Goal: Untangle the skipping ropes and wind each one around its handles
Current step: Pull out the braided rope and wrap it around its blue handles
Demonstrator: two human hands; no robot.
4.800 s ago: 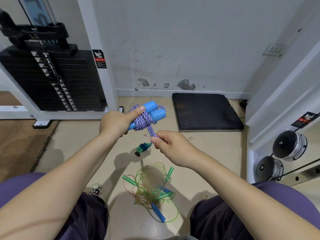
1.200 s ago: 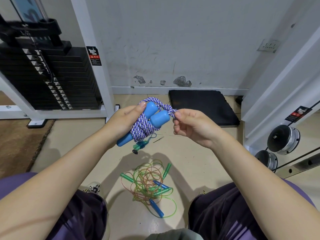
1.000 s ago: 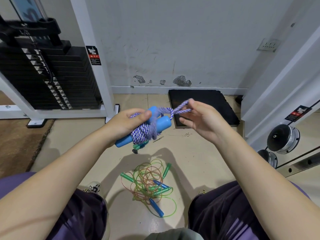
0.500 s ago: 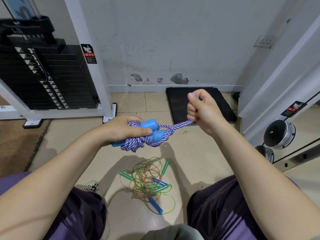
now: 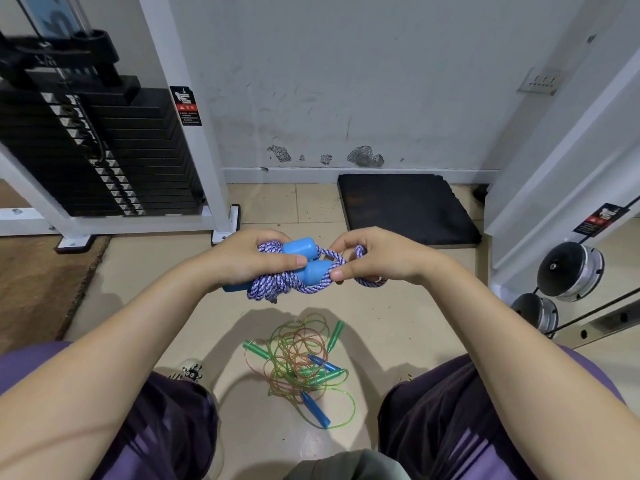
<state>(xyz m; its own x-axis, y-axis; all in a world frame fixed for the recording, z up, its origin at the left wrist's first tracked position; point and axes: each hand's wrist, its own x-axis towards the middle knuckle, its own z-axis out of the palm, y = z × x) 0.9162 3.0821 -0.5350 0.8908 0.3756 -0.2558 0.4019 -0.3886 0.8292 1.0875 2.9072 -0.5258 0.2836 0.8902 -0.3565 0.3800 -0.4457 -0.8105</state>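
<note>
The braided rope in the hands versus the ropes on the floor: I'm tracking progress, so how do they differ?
The braided rope is thick, purple-white, wound around fat blue handles; the floor ropes are thin, translucent, loose and tangled. The left hand and right hand hold the first; the others lie untouched. Both have plastic handles.

Blue handles, purple-and-white rope, green and orange tangle

The handles (image 5: 304,261) are plain light blue; the rope (image 5: 277,285) wound on them is braided purple and white. The tangle (image 5: 298,362) on the beige floor (image 5: 166,306) mixes clear green and orange cords with green and blue grips. The mat (image 5: 405,209) is black, the weight stack (image 5: 104,154) black in a white frame (image 5: 194,133), the wall (image 5: 346,81) scuffed grey-white, the trousers (image 5: 450,410) dark purple.
</note>
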